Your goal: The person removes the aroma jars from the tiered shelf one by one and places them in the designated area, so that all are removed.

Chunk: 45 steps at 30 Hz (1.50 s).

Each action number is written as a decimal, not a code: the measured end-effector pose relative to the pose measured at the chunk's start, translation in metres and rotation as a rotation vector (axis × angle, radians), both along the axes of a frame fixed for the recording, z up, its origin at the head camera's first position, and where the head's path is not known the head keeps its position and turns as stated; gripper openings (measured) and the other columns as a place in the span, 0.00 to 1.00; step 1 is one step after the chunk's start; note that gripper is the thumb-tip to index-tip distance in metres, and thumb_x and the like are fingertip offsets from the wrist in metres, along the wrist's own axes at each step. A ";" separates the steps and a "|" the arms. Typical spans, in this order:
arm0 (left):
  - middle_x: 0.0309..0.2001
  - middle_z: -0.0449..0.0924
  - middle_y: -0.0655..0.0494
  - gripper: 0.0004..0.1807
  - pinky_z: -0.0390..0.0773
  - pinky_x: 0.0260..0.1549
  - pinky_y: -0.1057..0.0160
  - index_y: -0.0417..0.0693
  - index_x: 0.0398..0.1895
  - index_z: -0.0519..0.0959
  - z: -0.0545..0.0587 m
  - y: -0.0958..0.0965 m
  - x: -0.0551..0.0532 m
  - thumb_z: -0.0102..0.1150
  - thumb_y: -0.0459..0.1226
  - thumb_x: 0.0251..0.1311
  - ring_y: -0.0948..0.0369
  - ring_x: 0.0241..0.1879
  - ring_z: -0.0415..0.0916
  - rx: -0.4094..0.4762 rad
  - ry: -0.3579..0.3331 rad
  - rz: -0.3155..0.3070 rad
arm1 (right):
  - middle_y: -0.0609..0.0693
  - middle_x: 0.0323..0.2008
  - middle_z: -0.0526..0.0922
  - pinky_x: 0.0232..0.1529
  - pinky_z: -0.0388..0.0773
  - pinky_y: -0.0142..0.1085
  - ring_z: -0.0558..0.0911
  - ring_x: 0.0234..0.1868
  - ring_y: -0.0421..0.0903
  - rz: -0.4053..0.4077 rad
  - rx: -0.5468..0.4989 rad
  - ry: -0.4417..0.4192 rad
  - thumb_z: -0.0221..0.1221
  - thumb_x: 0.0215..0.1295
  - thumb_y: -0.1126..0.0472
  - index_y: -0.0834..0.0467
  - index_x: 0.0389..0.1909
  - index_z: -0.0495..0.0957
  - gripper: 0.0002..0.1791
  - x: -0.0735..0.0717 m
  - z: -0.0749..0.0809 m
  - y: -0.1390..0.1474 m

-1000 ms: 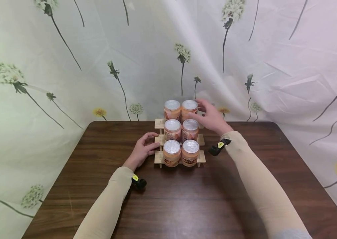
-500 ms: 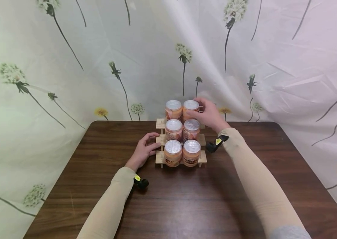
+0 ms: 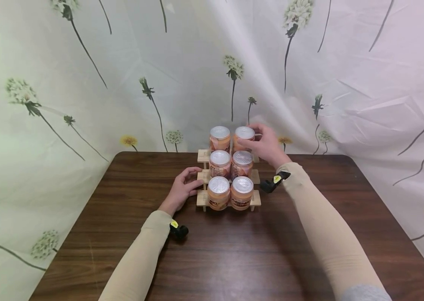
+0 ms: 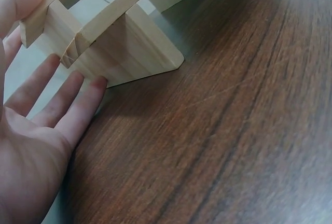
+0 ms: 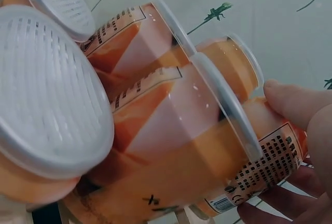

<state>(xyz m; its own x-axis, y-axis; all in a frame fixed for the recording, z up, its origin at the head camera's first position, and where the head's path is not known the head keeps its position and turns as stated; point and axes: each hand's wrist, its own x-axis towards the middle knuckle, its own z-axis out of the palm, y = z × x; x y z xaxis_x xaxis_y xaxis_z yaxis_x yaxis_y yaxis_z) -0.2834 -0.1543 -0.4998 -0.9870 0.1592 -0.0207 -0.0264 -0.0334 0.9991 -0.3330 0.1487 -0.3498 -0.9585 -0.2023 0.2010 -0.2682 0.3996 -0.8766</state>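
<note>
A three-tier wooden rack [image 3: 202, 177] carries several orange-labelled cans with pale plastic lids, two to a tier. My right hand [image 3: 270, 147] grips the back right can [image 3: 244, 132] from its right side, thumb in front and fingers behind. The right wrist view shows the thumb near the lid of this can [image 5: 277, 146] and the other fingers around its far side. At the rack's left end is my left hand [image 3: 181, 189]. In the left wrist view its straightened fingers [image 4: 83, 105] rest against the wooden side panel [image 4: 124, 53], with another finger at a shelf end.
The rack stands on a dark brown wooden table [image 3: 212, 259], close to its back edge. Behind hangs a pale curtain [image 3: 189, 62] printed with dandelions. The middle right can [image 3: 242, 165] stands directly in front of the gripped one.
My right hand has closed around the back right can and shifted it slightly right, leaving a narrow gap beside the back left can. The left hand keeps its place on the rack.
</note>
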 end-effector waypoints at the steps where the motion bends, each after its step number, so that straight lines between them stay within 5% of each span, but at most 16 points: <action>1: 0.70 0.67 0.41 0.26 0.86 0.45 0.57 0.45 0.69 0.72 0.000 0.000 0.000 0.66 0.34 0.71 0.56 0.54 0.79 -0.002 0.000 0.001 | 0.55 0.57 0.80 0.50 0.82 0.44 0.81 0.57 0.54 -0.002 -0.002 0.004 0.74 0.64 0.49 0.58 0.66 0.74 0.34 0.000 -0.001 0.001; 20: 0.70 0.68 0.43 0.24 0.86 0.45 0.58 0.49 0.68 0.73 -0.002 0.000 -0.001 0.67 0.37 0.71 0.54 0.56 0.79 -0.027 -0.005 0.011 | 0.58 0.56 0.80 0.47 0.78 0.30 0.81 0.52 0.49 -0.129 -0.038 0.071 0.74 0.64 0.50 0.63 0.63 0.74 0.34 0.004 -0.001 0.062; 27: 0.70 0.68 0.44 0.23 0.87 0.44 0.58 0.50 0.67 0.74 -0.001 -0.001 0.001 0.67 0.36 0.71 0.55 0.56 0.78 -0.018 -0.013 0.016 | 0.60 0.62 0.78 0.50 0.78 0.34 0.81 0.60 0.55 -0.184 0.013 0.028 0.74 0.65 0.47 0.64 0.66 0.71 0.38 0.013 -0.009 0.089; 33: 0.71 0.68 0.44 0.24 0.86 0.44 0.58 0.51 0.67 0.74 0.000 0.000 -0.001 0.67 0.36 0.71 0.54 0.56 0.78 -0.011 -0.010 0.009 | 0.62 0.63 0.77 0.58 0.77 0.44 0.80 0.63 0.59 -0.198 0.039 0.027 0.73 0.66 0.48 0.67 0.65 0.70 0.37 0.018 -0.022 0.100; 40: 0.70 0.68 0.43 0.24 0.86 0.44 0.58 0.48 0.68 0.73 0.000 0.000 -0.001 0.66 0.35 0.71 0.55 0.56 0.78 -0.009 -0.018 0.009 | 0.63 0.59 0.79 0.49 0.79 0.31 0.83 0.56 0.58 -0.200 0.067 0.059 0.74 0.64 0.52 0.68 0.61 0.72 0.34 0.019 -0.048 0.102; 45: 0.71 0.68 0.42 0.25 0.86 0.45 0.58 0.46 0.69 0.72 0.000 0.000 0.000 0.66 0.35 0.71 0.56 0.56 0.78 -0.007 -0.017 0.009 | 0.63 0.59 0.79 0.57 0.80 0.47 0.82 0.59 0.59 -0.198 0.088 0.019 0.75 0.63 0.51 0.66 0.62 0.72 0.35 0.020 -0.068 0.101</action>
<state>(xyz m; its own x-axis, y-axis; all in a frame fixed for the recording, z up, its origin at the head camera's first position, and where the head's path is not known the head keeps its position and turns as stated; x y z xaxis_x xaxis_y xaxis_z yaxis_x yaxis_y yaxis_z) -0.2831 -0.1542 -0.4995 -0.9879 0.1503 -0.0384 -0.0428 -0.0267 0.9987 -0.3132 0.2500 -0.4175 -0.9775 -0.0277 0.2092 -0.1928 0.5206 -0.8318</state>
